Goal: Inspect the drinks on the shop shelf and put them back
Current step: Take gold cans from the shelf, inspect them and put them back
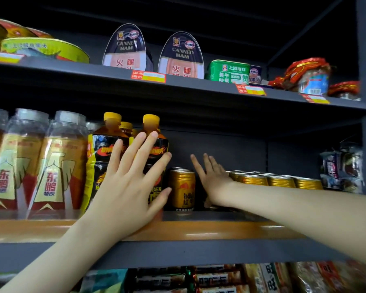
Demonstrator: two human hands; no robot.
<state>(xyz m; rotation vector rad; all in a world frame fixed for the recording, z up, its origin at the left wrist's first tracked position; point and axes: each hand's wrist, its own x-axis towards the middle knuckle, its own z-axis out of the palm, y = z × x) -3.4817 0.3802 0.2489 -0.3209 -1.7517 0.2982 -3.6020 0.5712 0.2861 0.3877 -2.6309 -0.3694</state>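
**Item:** dark bottle with yellow cap (156, 187). Upright at the front of the middle shelf (220, 229), just beside a single gold can (182, 188) on one side and a matching bottle (103, 153) on the other.

**Left grip** (131, 178): spread wide, fingers straight, palm over the label. Probably touching, though hard to confirm. Curled round nothing.

**Right grip** (211, 178): flat and blurred, fingers straight and fairly close. Reaching into the gap between the single can and the row of gold cans (281, 181). Pinching nothing.

**Step in hand, as judged:** squaring the bottle into its row, or choosing the next drink.

**Handling notes:**
- Push low on the body, not near the cap, to avoid tipping.
- Keep the label facing out.
- Mind the single can alongside, since a sideways nudge could knock it.
- Close round one can only before lifting.
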